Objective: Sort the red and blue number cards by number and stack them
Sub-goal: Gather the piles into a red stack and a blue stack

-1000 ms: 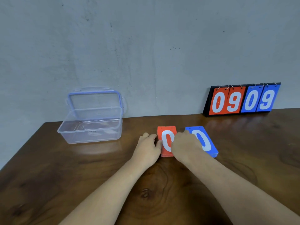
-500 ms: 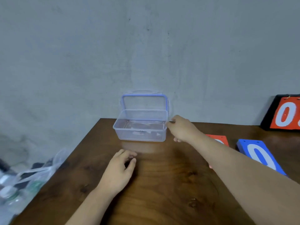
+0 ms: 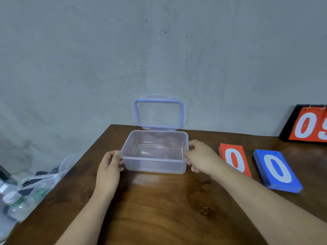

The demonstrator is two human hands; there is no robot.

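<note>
Both hands hold a clear plastic box (image 3: 154, 165) on the wooden table (image 3: 159, 213). The left hand (image 3: 108, 167) has its fingers curled round the box's left end, and the right hand (image 3: 201, 156) grips the right end with its thumb at the rim. The box stands toward the far edge of the table, its blue-rimmed lid (image 3: 158, 114) hinged up against the grey wall. The number cards lie to the right of the box in two flat stacks side by side. The red stack (image 3: 234, 160) is just beyond the right hand and the blue stack (image 3: 276, 171) is further right, each with a white 0 on top. At the far right a black flip scoreboard (image 3: 307, 127) leans on the wall, partly cut off by the frame edge. Off the table's left edge lie water bottles (image 3: 14, 204) and a plastic bag (image 3: 47, 175).
</note>
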